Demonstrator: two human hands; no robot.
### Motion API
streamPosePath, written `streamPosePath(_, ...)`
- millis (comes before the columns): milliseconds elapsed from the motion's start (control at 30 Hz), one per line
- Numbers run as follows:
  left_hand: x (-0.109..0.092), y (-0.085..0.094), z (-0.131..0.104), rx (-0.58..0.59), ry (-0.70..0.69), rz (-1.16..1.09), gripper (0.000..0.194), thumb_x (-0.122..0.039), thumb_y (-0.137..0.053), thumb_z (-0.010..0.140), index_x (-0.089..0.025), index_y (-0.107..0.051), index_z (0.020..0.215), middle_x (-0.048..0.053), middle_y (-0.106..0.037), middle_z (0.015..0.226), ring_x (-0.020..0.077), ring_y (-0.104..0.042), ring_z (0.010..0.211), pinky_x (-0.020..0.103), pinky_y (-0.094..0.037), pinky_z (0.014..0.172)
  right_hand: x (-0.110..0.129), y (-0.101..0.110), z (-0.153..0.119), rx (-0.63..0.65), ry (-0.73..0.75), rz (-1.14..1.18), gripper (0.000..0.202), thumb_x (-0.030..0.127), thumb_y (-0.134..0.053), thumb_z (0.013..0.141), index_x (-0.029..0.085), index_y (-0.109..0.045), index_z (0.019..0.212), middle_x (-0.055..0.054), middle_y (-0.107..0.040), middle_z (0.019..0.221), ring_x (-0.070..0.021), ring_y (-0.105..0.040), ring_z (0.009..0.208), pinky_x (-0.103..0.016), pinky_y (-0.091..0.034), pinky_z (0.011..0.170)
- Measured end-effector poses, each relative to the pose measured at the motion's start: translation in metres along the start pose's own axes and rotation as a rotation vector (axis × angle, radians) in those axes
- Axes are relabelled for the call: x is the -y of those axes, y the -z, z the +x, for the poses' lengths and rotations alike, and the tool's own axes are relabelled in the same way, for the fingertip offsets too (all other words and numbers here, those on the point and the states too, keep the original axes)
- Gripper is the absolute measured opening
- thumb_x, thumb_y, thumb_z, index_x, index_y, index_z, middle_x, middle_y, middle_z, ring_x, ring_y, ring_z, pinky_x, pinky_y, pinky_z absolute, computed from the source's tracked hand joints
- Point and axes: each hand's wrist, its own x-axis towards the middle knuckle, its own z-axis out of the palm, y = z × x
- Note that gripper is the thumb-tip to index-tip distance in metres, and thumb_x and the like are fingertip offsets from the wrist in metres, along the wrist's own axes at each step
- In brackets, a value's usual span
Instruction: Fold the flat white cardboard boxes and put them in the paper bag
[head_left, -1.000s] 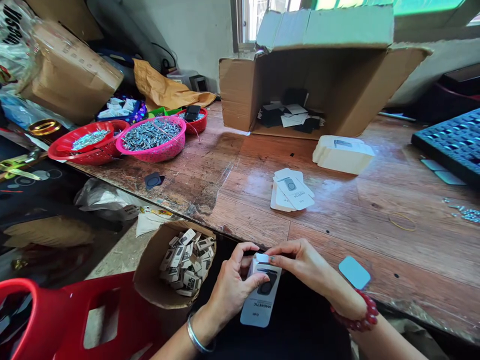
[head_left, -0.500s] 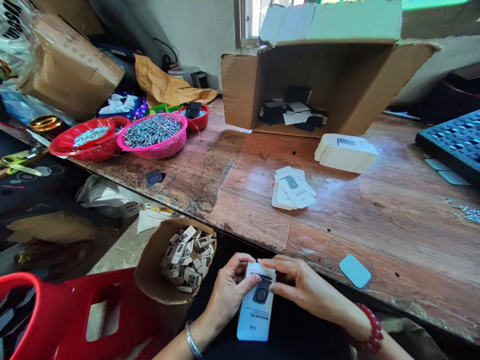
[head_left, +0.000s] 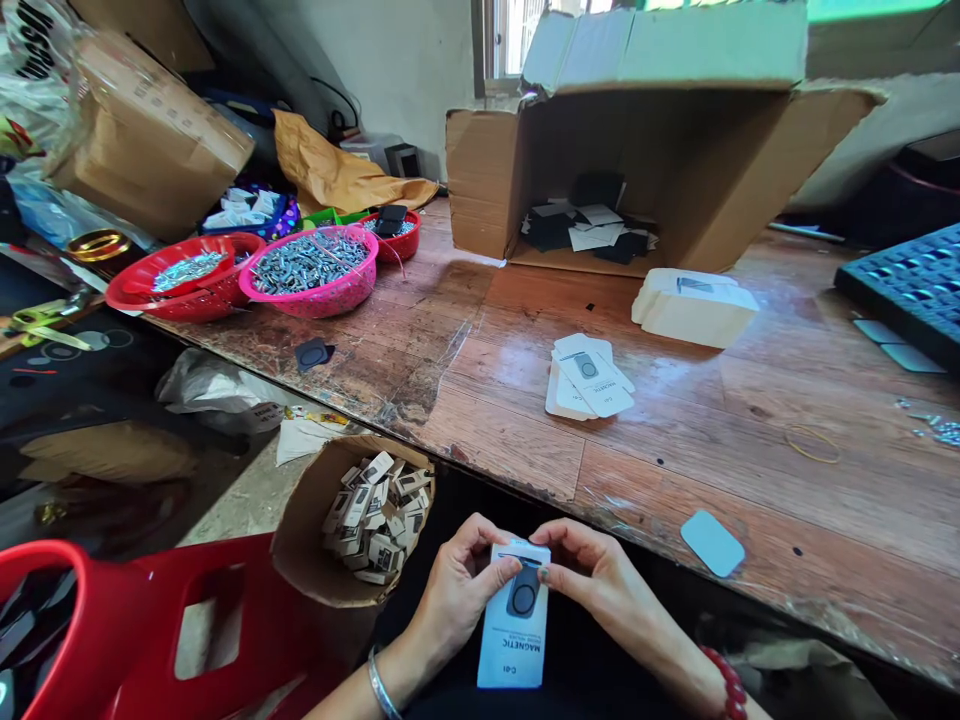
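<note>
A small white cardboard box [head_left: 513,640], printed "MAGNETIC" and with a picture of a dark phone holder, is held upside down to my view above my lap. My left hand [head_left: 466,580] grips its left edge, thumb on the printed face. At the top right corner my right hand [head_left: 589,565] pinches the end of the box between thumb and fingers. Left of my hands stands an open carton [head_left: 304,545] full of similar small boxes [head_left: 379,515]. On the table beyond lies a loose stack of flat printed boxes [head_left: 589,375].
A larger stack of flat boxes [head_left: 694,310] stands before a big open carton [head_left: 484,180] holding black and white pieces. Pink basket [head_left: 311,295] and red basket [head_left: 142,295] hold metal parts. A pale blue card [head_left: 712,543] lies near the table edge. A red stool [head_left: 142,620] is at lower left.
My right fingers have shifted at the top end of the box, where the flap now looks folded down. The box has moved slightly down and right.
</note>
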Motion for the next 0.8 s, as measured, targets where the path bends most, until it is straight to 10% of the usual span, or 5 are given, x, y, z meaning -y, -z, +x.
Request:
streamPosePath(367, -0.018, 0.012, 0.015, -0.015, -0.058, 0.084, 0.037, -0.045, -0.078, 0.073, -0.018, -0.053, 0.070, 0.004, -0.073, 0.084, 0.0152, -0.065, 0.073, 0.024, -0.048, 0.067, 0.005, -0.011, 0.019, -0.043, 0.221, -0.276, 0.014, 0.027, -0.064, 0.088, 0.020, -0.073, 0.081, -0.004, -0.075, 0.081, -0.0201, -0.068, 0.076, -0.029, -0.053, 0.070)
streamPosePath(600, -0.053, 0.128, 0.028, -0.419, -0.019, 0.960, 0.029, -0.051, -0.054, 0.079, -0.022, -0.057, 0.078, 0.001, -0.071, 0.080, 0.0183, -0.065, 0.072, 0.026, -0.048, 0.066, 0.046, 0.053, 0.060, -0.498, 0.617, -0.807, 0.019, 0.029, -0.057, 0.090, 0.021, -0.072, 0.099, -0.014, -0.070, 0.106, -0.0310, -0.062, 0.103, -0.049, -0.049, 0.091)
streamPosePath(800, -0.044, 0.183, 0.033, -0.587, 0.104, 1.196, 0.015, -0.036, -0.058, 0.071, -0.023, -0.064, 0.070, 0.001, -0.067, 0.060, 0.0238, -0.064, 0.065, 0.027, -0.041, 0.059, 0.053, 0.117, 0.107, -0.763, 0.331, -0.835, 0.044, 0.040, -0.069, 0.074, 0.016, -0.066, 0.111, -0.018, -0.068, 0.109, -0.0380, -0.056, 0.106, -0.052, -0.043, 0.088)
